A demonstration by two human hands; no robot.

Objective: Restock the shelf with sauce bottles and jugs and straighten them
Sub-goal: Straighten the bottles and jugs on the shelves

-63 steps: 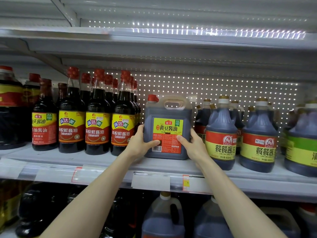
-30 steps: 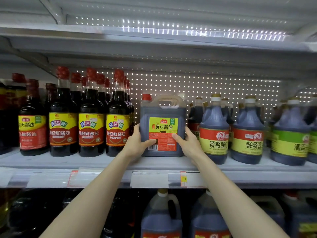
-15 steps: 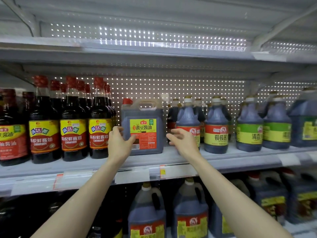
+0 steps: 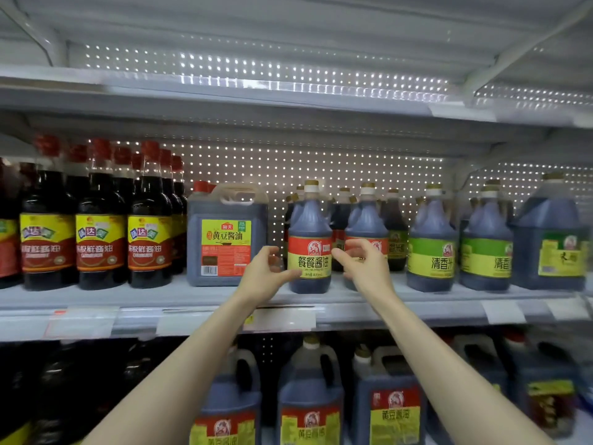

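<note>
A square dark sauce jug with a red cap and a yellow-and-red label stands upright on the middle shelf, and neither hand touches it. Just right of it stands a round bottle with a red-and-yellow label. My left hand is at that bottle's lower left, fingers loosely curled, thumb tip at the label's edge. On the bottle's right side is my right hand, fingers bent towards the label and in front of a second, similar bottle. Neither hand grips anything.
Tall red-capped sauce bottles fill the shelf to the left of the jug. Green-label bottles and a large jug stand to the right. Handled jugs crowd the shelf below. Another shelf hangs close overhead.
Both hands have let go of the square jug and moved right to either side of the red-and-yellow-label bottle. My view has shifted right too.
</note>
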